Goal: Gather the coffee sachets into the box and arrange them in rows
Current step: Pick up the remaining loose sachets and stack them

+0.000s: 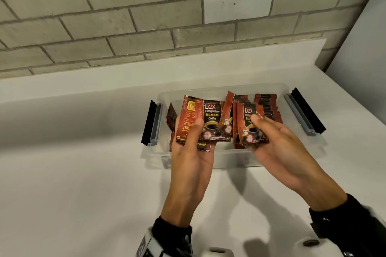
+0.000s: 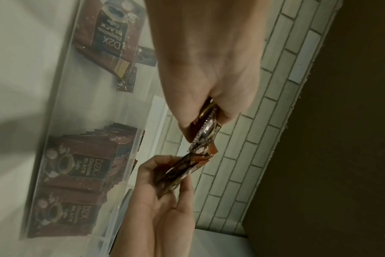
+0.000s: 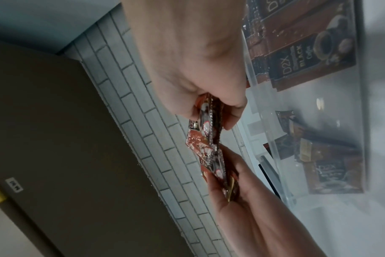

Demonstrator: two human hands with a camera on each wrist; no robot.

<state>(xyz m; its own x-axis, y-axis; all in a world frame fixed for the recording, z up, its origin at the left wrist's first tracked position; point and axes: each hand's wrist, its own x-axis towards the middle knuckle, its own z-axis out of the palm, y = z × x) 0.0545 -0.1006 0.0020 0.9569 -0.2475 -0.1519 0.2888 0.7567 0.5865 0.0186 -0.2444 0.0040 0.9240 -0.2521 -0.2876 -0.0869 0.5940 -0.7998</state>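
Observation:
A clear plastic box (image 1: pixel 229 159) sits on the white counter. My left hand (image 1: pixel 194 130) grips a fan of red and black coffee sachets (image 1: pixel 208 115) above the box's left half, thumb on top. My right hand (image 1: pixel 259 125) pinches a smaller bunch of sachets (image 1: pixel 246 125) above the middle. The two bunches overlap at their edges (image 2: pixel 205 151). A row of upright sachets (image 1: pixel 269 108) stands at the box's right. Through the wall, the left wrist view shows stacked rows (image 2: pixel 84 161) and loose sachets (image 2: pixel 108 34). The right wrist view shows my right hand (image 3: pixel 220 111) and loose sachets (image 3: pixel 325 167) in the box.
Black and grey latches hang open at the box's left end (image 1: pixel 152 123) and right end (image 1: pixel 302 112). A grey brick wall (image 1: pixel 146 16) rises behind a white ledge. White counter (image 1: pixel 73 173) spreads to the left and front of the box.

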